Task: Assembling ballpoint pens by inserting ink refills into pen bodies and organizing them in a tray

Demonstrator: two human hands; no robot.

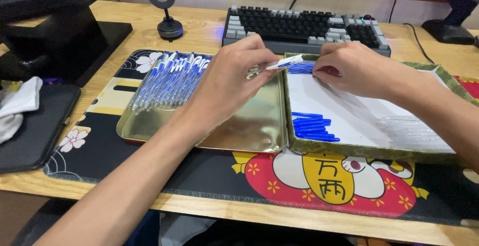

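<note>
While both hands work over the trays, take in the wooden desk (199, 31) first, broad and pale, with a dark illustrated desk mat (209, 176) spread across it, a red and yellow cartoon cat figure showing near the front edge. On the mat sits a shiny gold metal tray (239, 126), a row of assembled blue pens (169, 79) lying at its far left corner. Just beside it, a cloth-edged box tray (349, 151) with a white floor holds blue caps (312, 126) near its left wall, clear barrels (414, 131) to the right. Behind sits a grey and black keyboard (304, 26). The left hand (229, 84) pinches a pen (279, 64) over the seam between the trays; the right hand (354, 69) is curled, fingertips down on blue refills (301, 68) at the far edge.
</note>
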